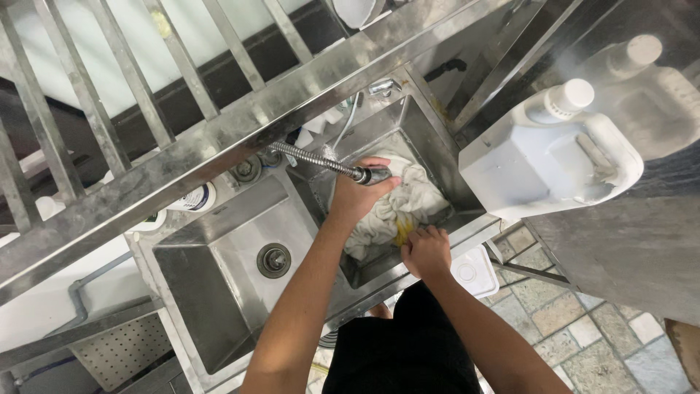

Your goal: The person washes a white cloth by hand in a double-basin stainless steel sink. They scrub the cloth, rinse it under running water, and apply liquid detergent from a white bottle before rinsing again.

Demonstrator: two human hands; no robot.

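My left hand (357,195) grips the head of a flexible metal spray hose (313,159) and holds it over the right sink basin (423,135). A bunched white cloth (415,193) with a yellow patch lies in that basin. On the near side of the cloth my right hand (426,252) is closed on its edge, at the basin's front rim. Both forearms reach forward from my dark-clothed body at the bottom of the view.
An empty left basin (219,292) with a round drain (273,260) sits beside. A steel rack shelf (219,138) crosses overhead. Two large white plastic jugs (554,153) stand on the right counter. A white lidded container (475,271) sits on the tiled floor.
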